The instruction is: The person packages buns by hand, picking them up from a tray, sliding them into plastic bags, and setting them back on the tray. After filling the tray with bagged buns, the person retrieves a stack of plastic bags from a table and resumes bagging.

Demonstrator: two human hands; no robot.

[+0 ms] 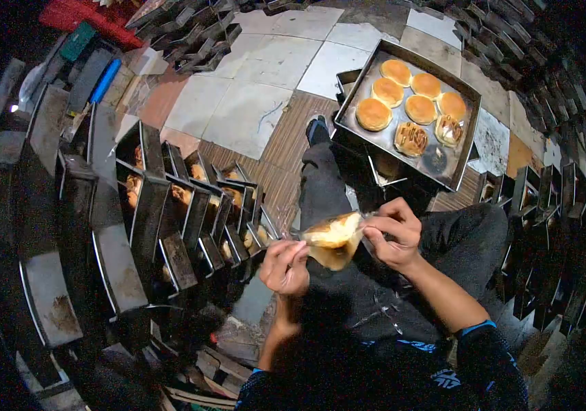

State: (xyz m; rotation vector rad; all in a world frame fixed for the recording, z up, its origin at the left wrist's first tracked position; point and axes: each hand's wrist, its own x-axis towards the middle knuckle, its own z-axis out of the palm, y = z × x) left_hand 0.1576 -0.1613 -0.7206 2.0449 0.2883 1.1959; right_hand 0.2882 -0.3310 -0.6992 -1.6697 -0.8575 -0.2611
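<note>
Over my lap, a golden-brown bun (334,240) with a pale side is stretched between my two hands, in what looks like a clear plastic bag. My left hand (284,267) pinches the left end of the wrapping between thumb and fingers. At the other end, my right hand (395,236) grips the right corner, fingers curled. A square metal baking tray (375,147) sits beyond my right knee, with several round golden buns (387,92) on it. Two of them, such as the near bun (411,139), have dark-streaked tops.
Stacked dark metal loaf tins (145,212), some holding bread, crowd the left side. More tins (550,192) stand at the right, and others (512,41) lie at the far right. A blue-handled tool (106,80) rests among the left tins. Tiled floor (252,61) stretches ahead.
</note>
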